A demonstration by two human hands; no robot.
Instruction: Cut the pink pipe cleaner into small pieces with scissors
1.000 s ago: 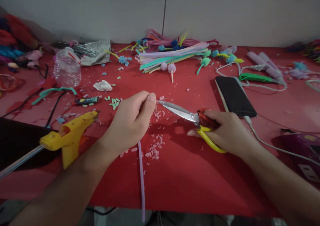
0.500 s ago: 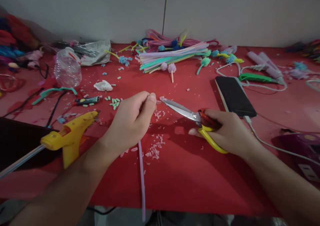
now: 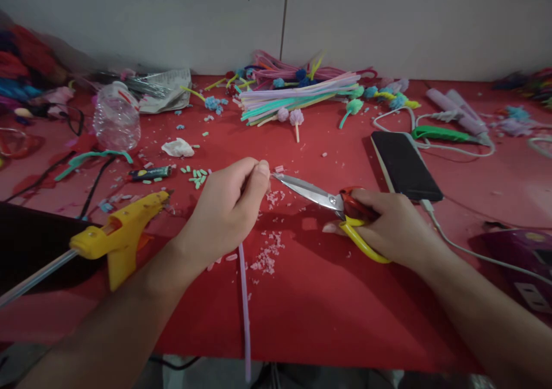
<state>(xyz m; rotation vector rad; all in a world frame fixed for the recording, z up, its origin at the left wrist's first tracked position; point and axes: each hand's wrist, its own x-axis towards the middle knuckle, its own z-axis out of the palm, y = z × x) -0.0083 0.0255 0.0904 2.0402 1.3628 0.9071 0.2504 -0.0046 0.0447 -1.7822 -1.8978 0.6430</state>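
My left hand (image 3: 230, 208) is closed around a thin lilac stem (image 3: 245, 308), whose long end hangs below the fist past the table's front edge. My right hand (image 3: 388, 222) grips scissors (image 3: 308, 191) by their red and yellow handles. The blades look nearly closed, and their tips are right beside my left thumb and fingertips, where a short bit of the stem pokes out. Small pink clippings (image 3: 265, 260) lie on the red table (image 3: 310, 314) between my hands, with a short cut piece (image 3: 279, 169) just beyond the scissor tips.
A yellow glue gun (image 3: 123, 234) lies near my left forearm, with a clear bottle (image 3: 116, 116) behind it. At the back is a bundle of coloured stems (image 3: 297, 96). A phone (image 3: 405, 165) with a white cable lies beyond my right hand. Small green pieces (image 3: 197, 176) are scattered left of centre.
The scissors and my right hand have shifted slightly left, bringing the tips closer to my left fingertips. The short pink piece now lies apart from the blades.
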